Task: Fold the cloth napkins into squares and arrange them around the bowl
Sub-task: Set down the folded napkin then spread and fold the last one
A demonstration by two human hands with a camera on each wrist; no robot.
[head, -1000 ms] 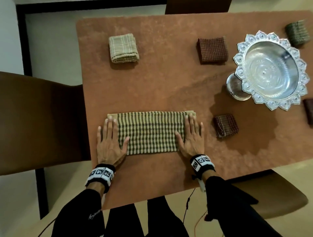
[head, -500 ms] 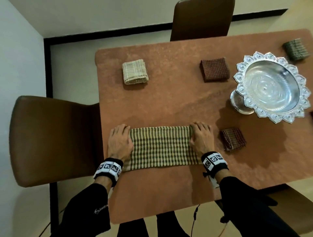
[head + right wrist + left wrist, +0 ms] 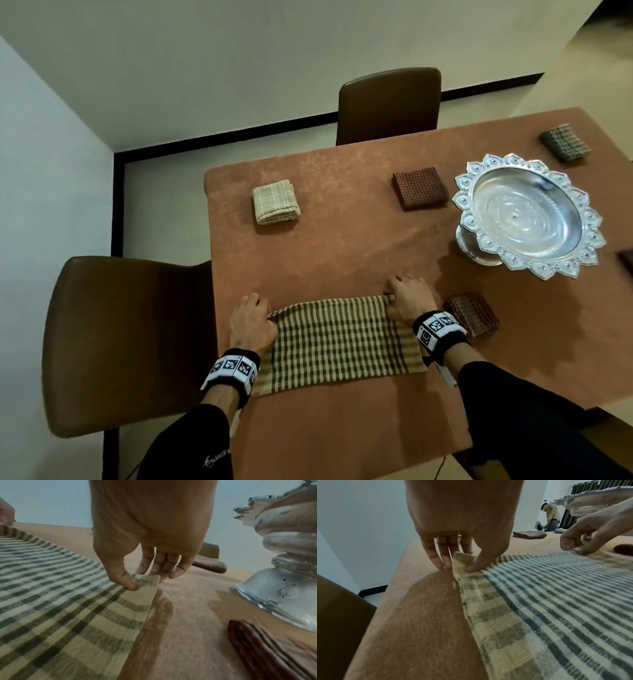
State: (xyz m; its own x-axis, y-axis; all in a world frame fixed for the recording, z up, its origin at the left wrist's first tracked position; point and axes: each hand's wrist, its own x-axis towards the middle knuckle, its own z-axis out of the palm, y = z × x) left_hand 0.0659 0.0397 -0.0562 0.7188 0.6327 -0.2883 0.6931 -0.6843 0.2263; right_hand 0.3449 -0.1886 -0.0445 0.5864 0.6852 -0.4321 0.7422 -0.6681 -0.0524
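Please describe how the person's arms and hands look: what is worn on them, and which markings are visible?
Both hands, the left hand and right hand, are bare, without gloves. Each wrist carries a black band with white squares printed in black block patterns. The sleeves are black and long; the left one has a small white logo near the cuff. A thin cable hangs below the right wrist.

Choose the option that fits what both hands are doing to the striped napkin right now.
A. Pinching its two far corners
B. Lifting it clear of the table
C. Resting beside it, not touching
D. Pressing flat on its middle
A: the left hand and right hand each pinch a far corner of the striped napkin, which lies on the table.
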